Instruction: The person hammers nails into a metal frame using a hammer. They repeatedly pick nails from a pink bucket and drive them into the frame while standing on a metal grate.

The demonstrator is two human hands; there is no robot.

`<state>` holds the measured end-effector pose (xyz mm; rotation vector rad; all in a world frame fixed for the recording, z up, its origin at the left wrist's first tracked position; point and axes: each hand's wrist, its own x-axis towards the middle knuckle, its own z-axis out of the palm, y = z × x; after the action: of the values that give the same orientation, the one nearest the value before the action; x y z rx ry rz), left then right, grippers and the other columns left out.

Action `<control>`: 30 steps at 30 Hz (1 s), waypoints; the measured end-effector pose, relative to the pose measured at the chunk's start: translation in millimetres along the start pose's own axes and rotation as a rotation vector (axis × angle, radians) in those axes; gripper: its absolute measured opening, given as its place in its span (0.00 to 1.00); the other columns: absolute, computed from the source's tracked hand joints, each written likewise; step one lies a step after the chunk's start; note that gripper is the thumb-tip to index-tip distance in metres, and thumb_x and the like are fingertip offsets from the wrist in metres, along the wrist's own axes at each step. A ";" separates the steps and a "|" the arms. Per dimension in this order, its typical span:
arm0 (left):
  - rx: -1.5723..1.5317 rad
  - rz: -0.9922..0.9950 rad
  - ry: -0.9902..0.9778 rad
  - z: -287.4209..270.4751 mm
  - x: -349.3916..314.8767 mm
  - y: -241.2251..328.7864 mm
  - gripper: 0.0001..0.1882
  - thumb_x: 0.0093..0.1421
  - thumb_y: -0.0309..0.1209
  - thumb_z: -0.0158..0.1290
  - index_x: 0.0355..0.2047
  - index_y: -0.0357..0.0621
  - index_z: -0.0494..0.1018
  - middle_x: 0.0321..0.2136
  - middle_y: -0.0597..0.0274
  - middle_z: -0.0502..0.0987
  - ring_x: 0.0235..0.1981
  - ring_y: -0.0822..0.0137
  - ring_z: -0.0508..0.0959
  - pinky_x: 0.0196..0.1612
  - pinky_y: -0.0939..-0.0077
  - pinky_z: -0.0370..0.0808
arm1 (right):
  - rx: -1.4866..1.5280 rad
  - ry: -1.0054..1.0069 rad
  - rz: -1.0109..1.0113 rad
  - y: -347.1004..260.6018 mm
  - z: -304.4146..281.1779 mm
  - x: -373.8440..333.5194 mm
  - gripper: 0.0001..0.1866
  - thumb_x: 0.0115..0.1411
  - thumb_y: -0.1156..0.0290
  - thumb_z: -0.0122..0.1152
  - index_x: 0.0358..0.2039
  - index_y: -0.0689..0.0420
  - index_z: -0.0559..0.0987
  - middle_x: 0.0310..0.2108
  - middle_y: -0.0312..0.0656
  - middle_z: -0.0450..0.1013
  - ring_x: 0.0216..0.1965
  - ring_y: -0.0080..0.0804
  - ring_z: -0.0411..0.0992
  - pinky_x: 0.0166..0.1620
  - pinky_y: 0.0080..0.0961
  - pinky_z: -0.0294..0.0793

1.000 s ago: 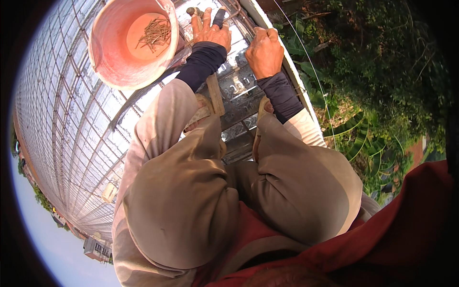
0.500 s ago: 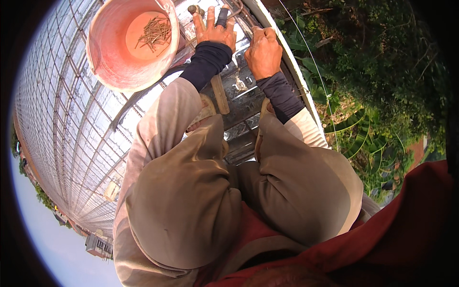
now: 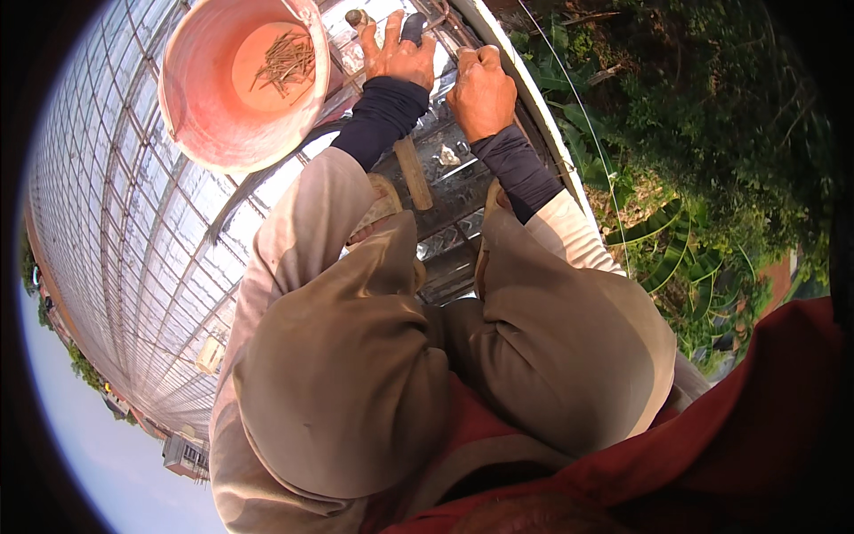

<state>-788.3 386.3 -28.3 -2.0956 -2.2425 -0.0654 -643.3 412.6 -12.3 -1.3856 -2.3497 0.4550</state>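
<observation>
My left hand (image 3: 398,59) is spread over the rebar and sheeting at the top of the view, fingers apart, with a dark wrap on one finger. By its outer fingertips is a small, round, dark end (image 3: 356,18) of something I cannot make out. Beneath that wrist, a wooden stick like a tool handle (image 3: 413,173) runs toward my feet. My right hand (image 3: 483,96) is closed beside the pale edge, fingers curled down over the bars; what they grip is hidden. Left of my left hand stands a pinkish-red bucket (image 3: 200,93) with a pile of nails (image 3: 287,62) inside.
A grid of rebar (image 3: 116,178) over shiny sheeting stretches left. The pale edge board (image 3: 534,111) bounds the right side, with a thin wire (image 3: 587,116) and plants (image 3: 694,133) beyond and below. My sandalled foot (image 3: 378,200) rests between the bars. A small pale block (image 3: 210,355) lies farther left.
My right hand has shifted slightly left and upward, staying closed. My left hand has barely moved, its fingers still spread. The bucket stands in the same place.
</observation>
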 end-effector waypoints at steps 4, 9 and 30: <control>-0.050 0.068 0.050 -3.3 -14.4 13.4 0.10 0.55 0.32 0.55 0.38 0.47 0.79 0.27 0.53 0.83 0.49 0.51 0.78 0.50 0.53 0.71 | -0.047 -0.043 -0.016 -5.7 -2.8 9.2 0.11 0.53 0.70 0.61 0.37 0.60 0.80 0.39 0.51 0.72 0.29 0.53 0.78 0.33 0.45 0.79; -0.134 0.001 -0.223 -14.7 -11.0 14.8 0.08 0.56 0.34 0.56 0.36 0.48 0.77 0.26 0.56 0.83 0.38 0.56 0.83 0.44 0.56 0.76 | 0.061 0.058 -0.265 -11.8 -36.4 11.3 0.13 0.53 0.73 0.61 0.40 0.60 0.80 0.42 0.48 0.72 0.46 0.49 0.73 0.50 0.42 0.72; -0.108 0.021 -0.474 -49.0 8.2 13.7 0.14 0.53 0.33 0.58 0.38 0.38 0.76 0.27 0.45 0.82 0.33 0.47 0.85 0.36 0.55 0.81 | 0.010 -0.066 -0.692 67.8 -92.2 46.1 0.09 0.56 0.70 0.57 0.36 0.54 0.82 0.54 0.41 0.69 0.54 0.42 0.68 0.48 0.39 0.75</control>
<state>-774.1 391.5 21.0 -2.3970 -2.5104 0.3568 -568.8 492.5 44.9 -0.4841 -2.6662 0.3033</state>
